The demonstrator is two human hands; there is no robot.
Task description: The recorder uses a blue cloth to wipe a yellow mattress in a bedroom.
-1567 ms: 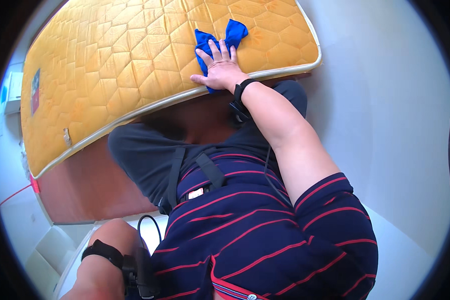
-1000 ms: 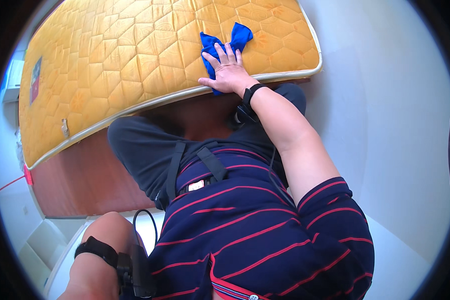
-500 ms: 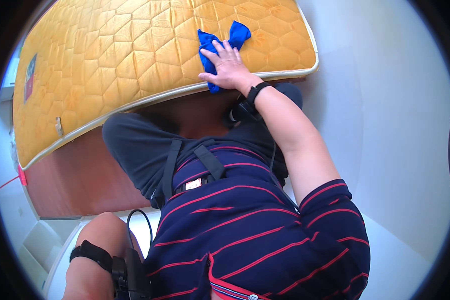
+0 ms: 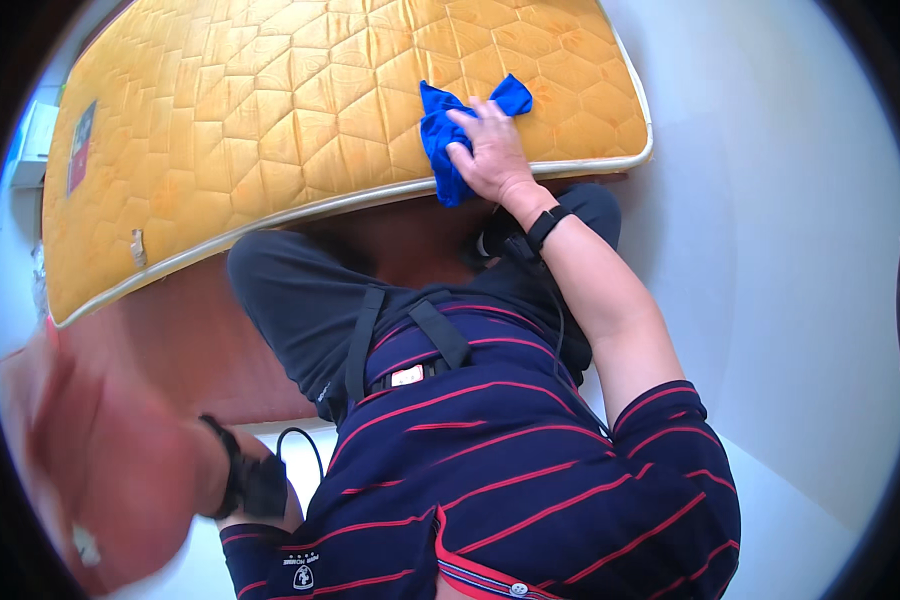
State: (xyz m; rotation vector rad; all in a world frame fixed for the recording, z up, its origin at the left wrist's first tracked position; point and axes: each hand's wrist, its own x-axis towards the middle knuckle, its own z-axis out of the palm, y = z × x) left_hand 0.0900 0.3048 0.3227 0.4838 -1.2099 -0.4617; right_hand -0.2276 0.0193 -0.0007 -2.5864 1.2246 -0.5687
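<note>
A blue cloth (image 4: 442, 140) lies crumpled on the yellow quilted mattress (image 4: 270, 130), near its front edge, with one end hanging over the pale piping. My right hand (image 4: 495, 155) rests on top of the cloth, fingers apart and slightly bent, the thumb toward the left. At the lower left, close to the camera, my left hand (image 4: 120, 470) is raised and badly smeared by motion, so its fingers cannot be read. A small whitish patch shows low on that blur; I cannot make out what it is.
Under the mattress is a reddish-brown surface (image 4: 210, 340), with my bent legs (image 4: 290, 290) against the mattress's front edge. A pale wall (image 4: 760, 200) rises on the right. A small tag (image 4: 138, 246) sticks up on the mattress's left part.
My left arm has swung up into view from the lower left. The right hand's thumb and fingers have drawn in on the cloth. The whole view has shifted slightly.
</note>
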